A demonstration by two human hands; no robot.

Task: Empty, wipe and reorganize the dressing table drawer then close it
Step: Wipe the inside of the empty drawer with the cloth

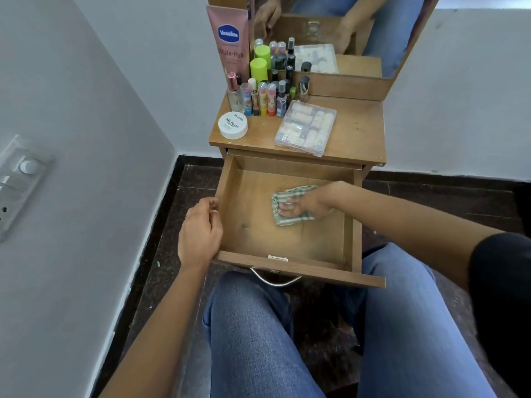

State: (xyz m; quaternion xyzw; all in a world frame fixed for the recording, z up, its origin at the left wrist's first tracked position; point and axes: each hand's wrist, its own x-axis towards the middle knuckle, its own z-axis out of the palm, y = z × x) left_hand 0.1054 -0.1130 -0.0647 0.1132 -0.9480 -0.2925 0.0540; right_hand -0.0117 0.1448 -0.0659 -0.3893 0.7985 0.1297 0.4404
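Observation:
The wooden drawer (250, 225) of the dressing table is pulled fully out and holds only a cloth. My right hand (304, 203) presses a green-and-white striped cloth (287, 208) onto the drawer floor, right of centre, with its fingers curled into the fabric. My left hand (201, 225) rests against the outside of the drawer's left wall, fingers loosely curled at the rim. On the table top (356, 130) stand a white nail polish remover jar (232, 125), a clear plastic box of small items (306, 127), several small bottles and sticks (264, 96) and a pink Vaseline tube (230, 38).
A mirror (339, 30) rises at the back of the table. The drawer's metal handle (275, 278) hangs just above my knees in blue jeans. A white wall with a switch panel (20, 179) is at the left. Dark floor surrounds the table.

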